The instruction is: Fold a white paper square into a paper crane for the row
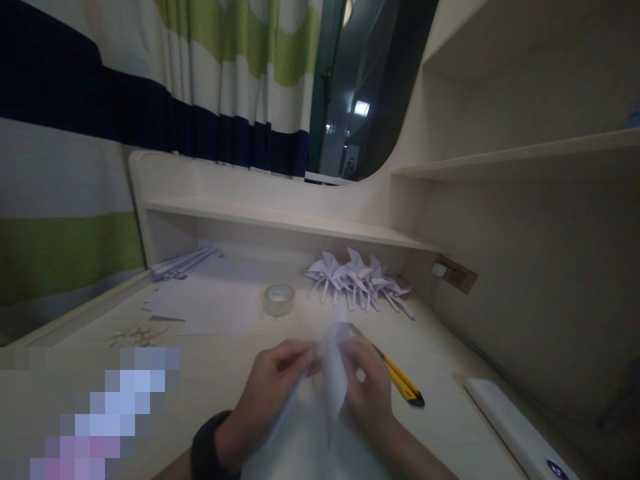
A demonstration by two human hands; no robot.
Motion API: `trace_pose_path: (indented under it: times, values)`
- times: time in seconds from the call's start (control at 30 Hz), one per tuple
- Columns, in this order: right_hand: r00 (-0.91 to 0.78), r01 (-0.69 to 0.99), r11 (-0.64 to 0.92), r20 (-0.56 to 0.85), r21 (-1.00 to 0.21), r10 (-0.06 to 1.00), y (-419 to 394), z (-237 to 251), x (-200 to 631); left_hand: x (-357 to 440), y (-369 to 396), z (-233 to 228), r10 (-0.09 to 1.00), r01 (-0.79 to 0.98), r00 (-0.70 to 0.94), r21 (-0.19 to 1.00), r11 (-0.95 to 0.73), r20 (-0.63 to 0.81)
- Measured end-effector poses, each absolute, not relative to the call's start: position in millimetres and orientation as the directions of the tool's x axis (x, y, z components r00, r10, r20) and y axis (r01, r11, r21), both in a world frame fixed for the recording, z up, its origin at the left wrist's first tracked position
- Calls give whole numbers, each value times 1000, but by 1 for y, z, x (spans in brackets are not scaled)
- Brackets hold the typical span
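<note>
A folded piece of white paper (334, 380) is held up between my two hands over the desk, slightly blurred. My left hand (280, 377) pinches a thin white strip, probably paper, that slants down toward me. With thumb and fingers, my right hand (367, 383) grips the folded paper from its right side. Just beyond the right hand lies a yellow utility knife (400, 379), partly covered by the hand and paper. Behind the hands stands a roll of clear tape (279, 300). A cluster of white paper pinwheels (355, 277) rests at the back of the desk.
Sheets of white paper (215, 293) and a bundle of paper strips (185, 262) lie at the back left. Nearer is a small pile of pins or sticks (139, 335). A long white device (515, 427) lies at right, below a wall socket (456, 272).
</note>
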State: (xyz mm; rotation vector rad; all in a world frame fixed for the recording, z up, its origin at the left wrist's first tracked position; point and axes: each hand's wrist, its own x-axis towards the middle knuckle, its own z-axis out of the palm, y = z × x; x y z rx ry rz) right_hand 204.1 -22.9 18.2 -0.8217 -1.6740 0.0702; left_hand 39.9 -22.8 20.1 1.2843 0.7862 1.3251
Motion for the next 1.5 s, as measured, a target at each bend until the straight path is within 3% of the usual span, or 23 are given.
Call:
trace_pose_path:
  times: [0.93, 1.33, 1.5]
  values:
    - [-39, 489, 748, 846, -448, 532, -24, 20, 203, 37, -19, 19, 947, -152, 164, 955, -253, 277]
    - [-23, 485, 747, 848, -454, 530, -27, 23, 201, 37, -22, 22, 927, 7, 120, 933, -359, 356]
    - [-8, 508, 750, 868, -425, 497, -28, 18, 198, 36, -22, 23, 935, -27, 108, 941, -337, 338]
